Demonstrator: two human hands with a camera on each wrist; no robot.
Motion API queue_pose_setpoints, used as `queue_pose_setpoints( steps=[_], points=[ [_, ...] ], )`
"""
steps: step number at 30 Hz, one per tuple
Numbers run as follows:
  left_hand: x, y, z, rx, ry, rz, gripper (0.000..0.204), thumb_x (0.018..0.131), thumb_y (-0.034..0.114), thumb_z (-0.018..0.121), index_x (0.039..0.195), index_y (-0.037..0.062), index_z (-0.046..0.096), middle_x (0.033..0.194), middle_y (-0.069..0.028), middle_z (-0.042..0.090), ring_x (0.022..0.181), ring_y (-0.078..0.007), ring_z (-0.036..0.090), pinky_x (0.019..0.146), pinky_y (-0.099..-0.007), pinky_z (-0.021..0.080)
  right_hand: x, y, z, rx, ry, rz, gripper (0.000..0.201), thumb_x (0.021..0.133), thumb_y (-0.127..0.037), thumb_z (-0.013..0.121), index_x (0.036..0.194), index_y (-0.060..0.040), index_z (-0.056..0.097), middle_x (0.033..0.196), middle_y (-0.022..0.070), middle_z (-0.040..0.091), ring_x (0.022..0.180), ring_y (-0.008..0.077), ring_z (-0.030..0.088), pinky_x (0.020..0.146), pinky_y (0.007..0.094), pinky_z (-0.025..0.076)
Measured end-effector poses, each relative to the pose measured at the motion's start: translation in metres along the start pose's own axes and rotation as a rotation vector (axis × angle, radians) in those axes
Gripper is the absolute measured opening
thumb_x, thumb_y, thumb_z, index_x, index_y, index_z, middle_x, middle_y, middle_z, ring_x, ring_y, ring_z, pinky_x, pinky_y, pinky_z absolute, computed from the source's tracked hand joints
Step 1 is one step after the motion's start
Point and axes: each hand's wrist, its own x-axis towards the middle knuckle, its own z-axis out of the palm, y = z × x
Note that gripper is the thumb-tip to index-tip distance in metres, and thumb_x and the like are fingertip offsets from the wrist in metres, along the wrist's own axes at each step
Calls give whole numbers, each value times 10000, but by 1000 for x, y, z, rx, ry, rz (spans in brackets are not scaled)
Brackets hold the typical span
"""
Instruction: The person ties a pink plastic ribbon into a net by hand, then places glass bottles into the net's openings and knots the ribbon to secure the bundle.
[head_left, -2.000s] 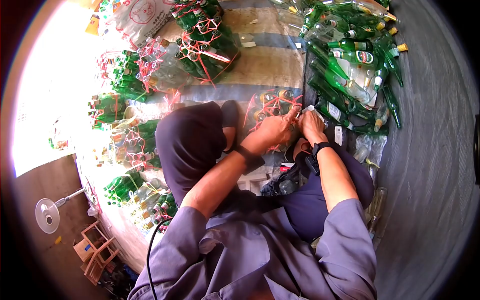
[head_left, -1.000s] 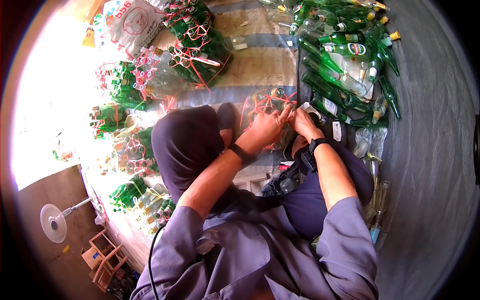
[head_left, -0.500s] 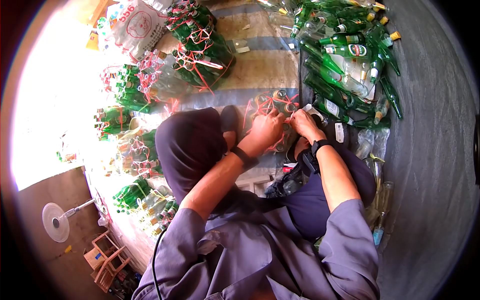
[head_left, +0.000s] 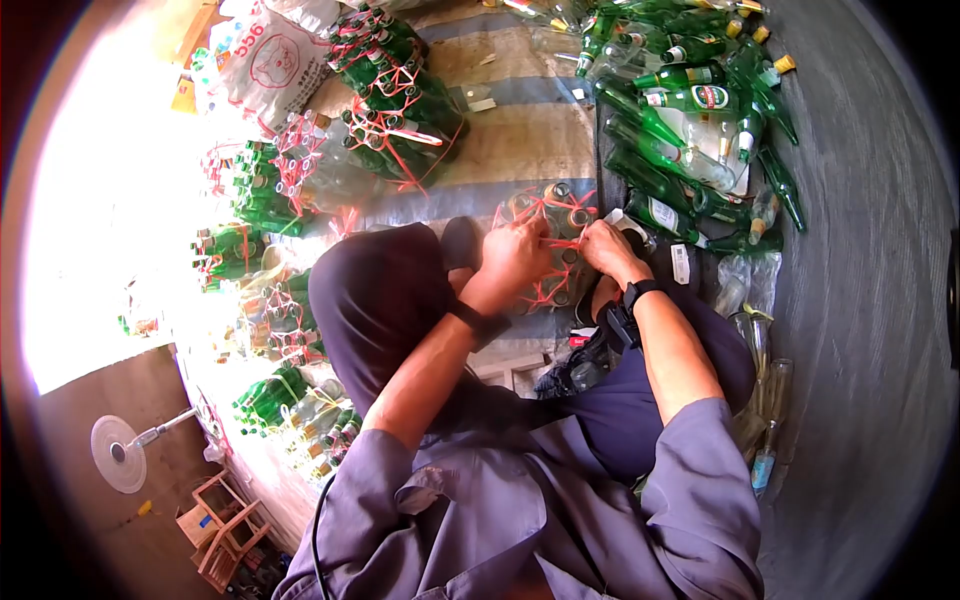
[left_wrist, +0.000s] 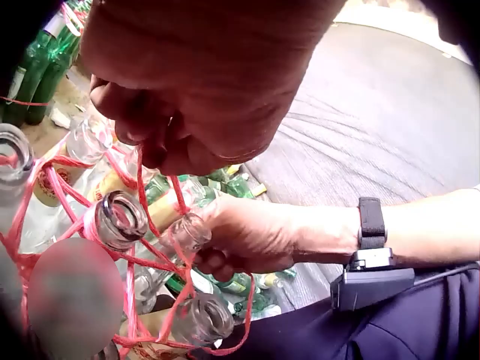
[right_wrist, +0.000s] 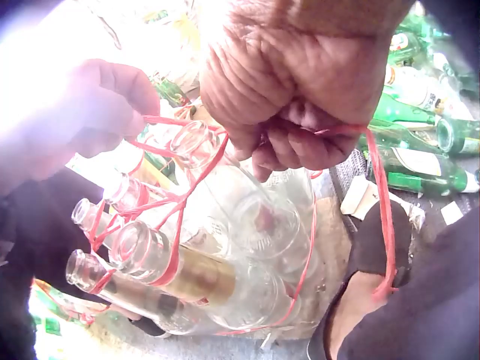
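Note:
A bundle of clear glass bottles (right_wrist: 262, 232) stands between the legs, its necks laced together with red plastic twine (right_wrist: 387, 217). My left hand (head_left: 515, 255) grips a doubled strand of that twine, pulled out to the left over the necks; in the left wrist view the strands run down from its curled fingers. At the right edge of the bundle, my right hand (head_left: 612, 250) pinches twine close to a bottle neck (left_wrist: 187, 232). From under its curled fingers, a loose tail of twine hangs beside the foot in the right wrist view.
Loose green bottles (head_left: 655, 170) are heaped at the upper right on a dark mat (head_left: 850, 330). Tied bundles of green bottles (head_left: 410, 110) stand at the upper left, near a printed white sack (head_left: 270, 65). A fan (head_left: 118, 453) and wooden chair (head_left: 222, 530) are at the lower left.
My left hand has drawn away from the right hand toward the left, its pointing finger now curled in, and the twine stretches between them. My right hand stays nearly in place.

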Motion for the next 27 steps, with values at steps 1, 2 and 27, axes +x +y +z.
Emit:
queue_pose_setpoints(
  steps=[1, 2, 27],
  points=[
    [0, -2, 0, 0, -1, 1, 111, 786, 131, 599, 863, 81, 661, 869, -133, 693, 792, -353, 677, 673, -461, 541, -1, 0, 0, 1, 1, 1, 174, 777, -113, 595, 845, -6, 715, 822, 284, 647, 839, 423, 673, 740, 458, 515],
    [0, -3, -1, -3, 25, -5, 109, 791, 123, 592, 865, 81, 661, 874, -134, 696, 797, -353, 679, 678, -458, 543, -2, -3, -2, 5, -9, 3, 183, 778, -110, 591, 860, -6, 717, 838, 283, 652, 858, 425, 672, 752, 457, 516],
    [27, -19, 5, 114, 84, 38, 91, 789, 119, 674, 870, 81, 692, 807, -145, 701, 766, -329, 693, 675, -422, 557, -9, -18, -11, -2, -9, 112, 300, 845, -215, 593, 968, 29, 718, 993, 294, 672, 1001, 424, 657, 865, 466, 520]
  ],
)
